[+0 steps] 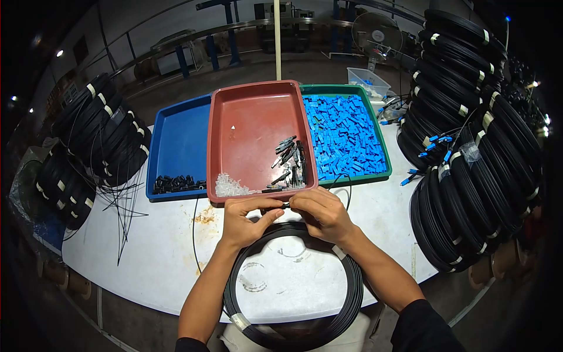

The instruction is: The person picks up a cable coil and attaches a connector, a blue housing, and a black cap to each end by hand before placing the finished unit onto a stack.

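Observation:
My left hand (246, 222) and my right hand (322, 214) meet just in front of the red tray (252, 117). Both are closed in a pinch on a small black connector part (286, 205), mostly hidden by the fingers. Below them a coil of black cable (353, 281), bound with pale tape, lies at the table's front edge and hangs partly over it. Inside the red tray are small clear plastic pieces (229, 186) at the near left and black and silver connector parts (287, 154) on the right.
A blue tray (179, 126) with black parts (176, 184) stands left of the red one. On the right, a green tray (380, 141) holds blue connector pieces (343, 135). Stacked black cable coils (448, 88) flank both sides. A clear bin (368, 81) stands behind.

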`<move>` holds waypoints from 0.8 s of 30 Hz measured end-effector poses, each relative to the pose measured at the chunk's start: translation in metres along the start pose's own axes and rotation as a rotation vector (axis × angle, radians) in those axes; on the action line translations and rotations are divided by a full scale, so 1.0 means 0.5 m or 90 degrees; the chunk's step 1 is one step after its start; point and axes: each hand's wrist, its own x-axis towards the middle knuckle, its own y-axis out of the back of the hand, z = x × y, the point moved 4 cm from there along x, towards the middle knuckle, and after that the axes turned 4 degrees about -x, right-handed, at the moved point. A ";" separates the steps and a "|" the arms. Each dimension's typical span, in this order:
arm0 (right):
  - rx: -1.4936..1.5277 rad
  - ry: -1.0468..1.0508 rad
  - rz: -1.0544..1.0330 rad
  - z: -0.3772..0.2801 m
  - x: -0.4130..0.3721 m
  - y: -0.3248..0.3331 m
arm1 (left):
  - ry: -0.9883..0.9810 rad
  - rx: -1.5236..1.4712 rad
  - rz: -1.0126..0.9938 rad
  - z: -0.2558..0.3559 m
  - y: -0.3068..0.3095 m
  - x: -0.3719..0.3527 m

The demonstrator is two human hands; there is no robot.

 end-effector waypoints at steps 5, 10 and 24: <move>-0.043 0.009 -0.041 -0.007 0.005 0.003 | -0.081 0.057 0.002 0.007 -0.008 0.003; 0.148 -0.254 -0.077 0.017 -0.009 -0.017 | -0.258 0.213 -0.081 0.037 -0.011 0.005; 0.136 -0.300 -0.141 0.006 -0.001 -0.018 | -0.368 0.345 -0.192 0.045 -0.029 -0.009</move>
